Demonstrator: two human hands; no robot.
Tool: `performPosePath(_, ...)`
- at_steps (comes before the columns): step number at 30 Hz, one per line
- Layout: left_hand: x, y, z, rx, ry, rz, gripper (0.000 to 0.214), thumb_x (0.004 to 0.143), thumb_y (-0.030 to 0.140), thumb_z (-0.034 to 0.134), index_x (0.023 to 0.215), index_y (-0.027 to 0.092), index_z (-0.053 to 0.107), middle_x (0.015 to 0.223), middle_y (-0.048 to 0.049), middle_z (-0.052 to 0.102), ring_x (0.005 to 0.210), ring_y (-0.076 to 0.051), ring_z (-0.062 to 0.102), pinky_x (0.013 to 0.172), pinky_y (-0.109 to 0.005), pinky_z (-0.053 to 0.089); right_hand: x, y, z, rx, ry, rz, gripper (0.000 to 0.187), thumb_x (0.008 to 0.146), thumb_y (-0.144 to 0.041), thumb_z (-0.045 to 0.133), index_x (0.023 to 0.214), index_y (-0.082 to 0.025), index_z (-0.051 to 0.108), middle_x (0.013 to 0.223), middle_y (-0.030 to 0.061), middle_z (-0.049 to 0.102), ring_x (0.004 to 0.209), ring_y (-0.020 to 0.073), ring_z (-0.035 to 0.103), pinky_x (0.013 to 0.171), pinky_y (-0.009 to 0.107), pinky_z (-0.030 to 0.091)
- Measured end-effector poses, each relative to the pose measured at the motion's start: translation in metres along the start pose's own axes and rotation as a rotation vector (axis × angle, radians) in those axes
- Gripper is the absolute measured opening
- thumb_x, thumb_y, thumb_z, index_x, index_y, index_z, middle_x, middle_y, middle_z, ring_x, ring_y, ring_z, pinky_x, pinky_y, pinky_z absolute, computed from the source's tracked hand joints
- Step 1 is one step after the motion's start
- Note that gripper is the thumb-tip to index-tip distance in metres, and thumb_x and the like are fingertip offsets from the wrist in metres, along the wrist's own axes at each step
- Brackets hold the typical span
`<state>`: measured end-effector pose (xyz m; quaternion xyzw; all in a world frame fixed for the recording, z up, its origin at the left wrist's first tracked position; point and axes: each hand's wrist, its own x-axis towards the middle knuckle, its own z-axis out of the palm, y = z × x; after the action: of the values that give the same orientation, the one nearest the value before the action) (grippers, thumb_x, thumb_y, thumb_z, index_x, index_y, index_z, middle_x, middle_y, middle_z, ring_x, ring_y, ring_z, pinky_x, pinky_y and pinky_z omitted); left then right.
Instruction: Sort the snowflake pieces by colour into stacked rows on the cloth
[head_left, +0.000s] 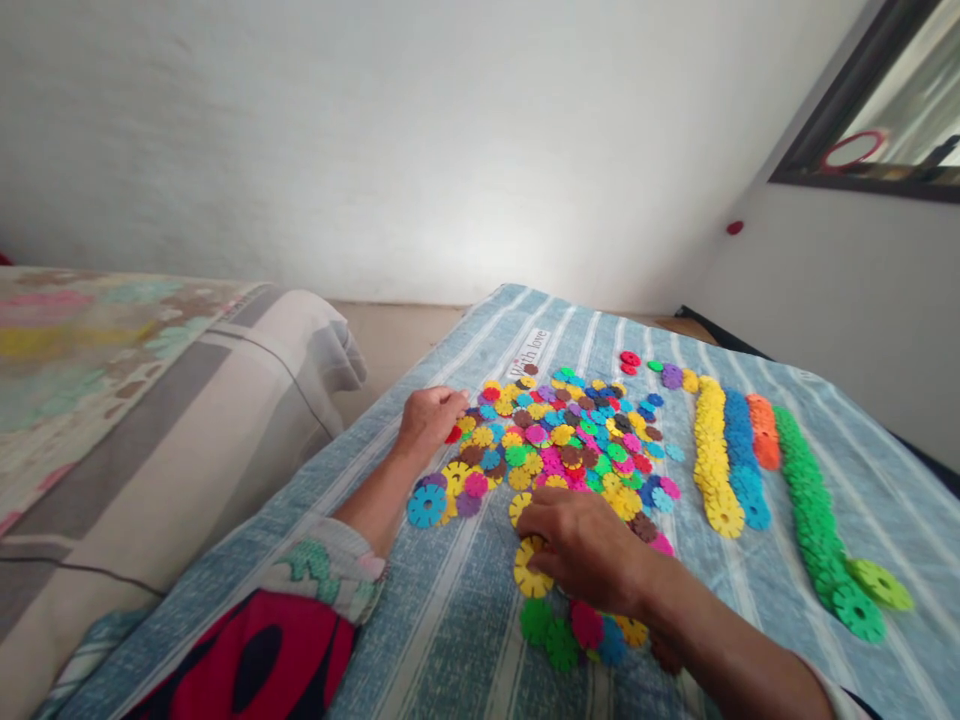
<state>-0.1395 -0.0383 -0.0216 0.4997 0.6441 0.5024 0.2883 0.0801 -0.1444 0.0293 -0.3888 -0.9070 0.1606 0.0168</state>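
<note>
A loose pile of notched plastic interlocking discs (570, 435) in many colours covers the middle of the bed-like surface. At the pile's left edge is my left hand (431, 415), its fingers curled together beside a red disc (454, 434); what they hold, if anything, is hidden. My right hand (581, 540) is over the near side of the pile, thumb and fingers pinched at the edge of a yellow disc (531, 570). Closer to me, below that hand, lie green discs (559, 640), a pink disc (586, 625) and a blue disc (611, 640).
On the right, overlapping discs form a yellow row (710, 450), a blue row (741, 450), an orange row (763, 432) and a green row (810, 500). A striped blue cloth (442, 570) lies beneath. Left stands a fabric-covered piece (292, 370); behind is a white wall (420, 150).
</note>
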Motion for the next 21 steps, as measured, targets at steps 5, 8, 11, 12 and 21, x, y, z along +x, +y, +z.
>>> performPosePath(5, 0.002, -0.004, 0.0, 0.04, -0.014, 0.034, 0.038, 0.069, 0.049, 0.059, 0.067, 0.013, 0.07, 0.058, -0.0031, 0.067, 0.059, -0.018, 0.061, 0.055, -0.025, 0.044, -0.001, -0.005, -0.01, -0.146, -0.1, -0.02, 0.016, 0.08, -0.032, 0.067, 0.088, -0.02, 0.062, 0.09, 0.0027, 0.06, 0.08, 0.0163, 0.056, 0.059, 0.026, 0.032)
performPosePath(8, 0.003, -0.004, -0.001, 0.05, -0.023, 0.041, 0.039, 0.07, 0.049, 0.058, 0.07, 0.012, 0.071, 0.06, -0.0037, 0.067, 0.061, -0.019, 0.062, 0.056, -0.026, 0.045, 0.001, -0.009, -0.015, -0.221, -0.16, -0.036, 0.017, 0.081, -0.031, 0.064, 0.091, -0.019, 0.064, 0.093, 0.0056, 0.061, 0.081, 0.0186, 0.058, 0.058, 0.026, 0.036)
performPosePath(11, 0.004, -0.002, -0.003, 0.066, -0.021, 0.044, 0.039, 0.069, 0.05, 0.059, 0.07, 0.013, 0.071, 0.061, -0.0038, 0.068, 0.064, -0.02, 0.063, 0.057, -0.026, 0.047, 0.003, -0.015, -0.017, -0.281, -0.205, -0.067, 0.013, 0.082, -0.025, 0.059, 0.09, -0.018, 0.066, 0.094, 0.0076, 0.062, 0.078, 0.0188, 0.059, 0.056, 0.026, 0.04)
performPosePath(12, 0.005, -0.001, -0.003, 0.067, -0.026, 0.041, 0.039, 0.068, 0.051, 0.06, 0.07, 0.014, 0.071, 0.062, -0.0037, 0.068, 0.065, -0.02, 0.063, 0.057, -0.025, 0.047, 0.005, -0.016, -0.017, -0.296, -0.207, -0.084, 0.012, 0.083, -0.023, 0.057, 0.09, -0.018, 0.066, 0.093, 0.0078, 0.062, 0.076, 0.0187, 0.06, 0.055, 0.026, 0.041)
performPosePath(21, 0.014, -0.001, -0.006, 0.063, -0.026, -0.04, 0.033, 0.067, 0.047, 0.062, 0.077, 0.016, 0.071, 0.07, -0.003, 0.071, 0.068, -0.02, 0.065, 0.061, -0.026, 0.05, 0.015, -0.019, -0.018, -0.341, -0.163, -0.137, 0.013, 0.076, -0.019, 0.059, 0.087, -0.018, 0.065, 0.082, 0.0071, 0.064, 0.067, 0.0198, 0.061, 0.045, 0.025, 0.044)
